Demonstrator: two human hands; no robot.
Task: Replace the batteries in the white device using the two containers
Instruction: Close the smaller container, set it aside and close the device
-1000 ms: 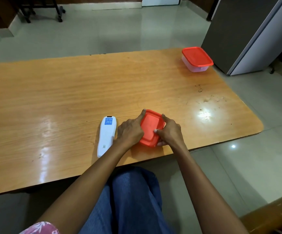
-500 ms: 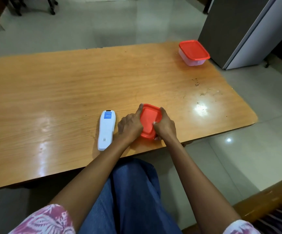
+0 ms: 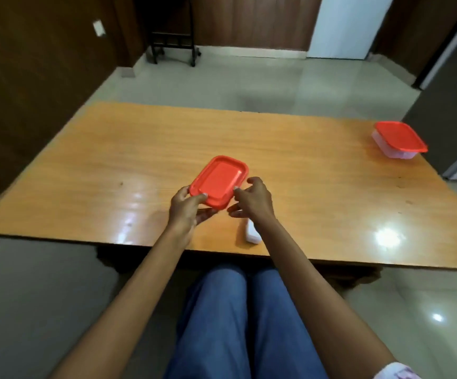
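My left hand (image 3: pixel 186 209) grips the near left corner of a red-lidded container (image 3: pixel 219 180), thumb on the lid and fingers underneath. The container sits tilted just above the wooden table (image 3: pixel 317 173); only its red lid shows. My right hand (image 3: pixel 252 201) hovers at its near right edge with fingers spread, one fingertip at the rim. The white device (image 3: pixel 252 234) lies near the table's front edge, mostly hidden under my right forearm. A second red-lidded container (image 3: pixel 398 139) stands at the far right of the table.
A grey cabinet (image 3: pixel 451 110) stands just beyond the table's right end. A black metal stand (image 3: pixel 172 47) is on the tiled floor far behind. My knees in blue jeans (image 3: pixel 238 324) are under the front edge.
The near container has moved left, from right of the white device to left of it, and is lifted. My right hand has let go of the lid. The view has swung left.
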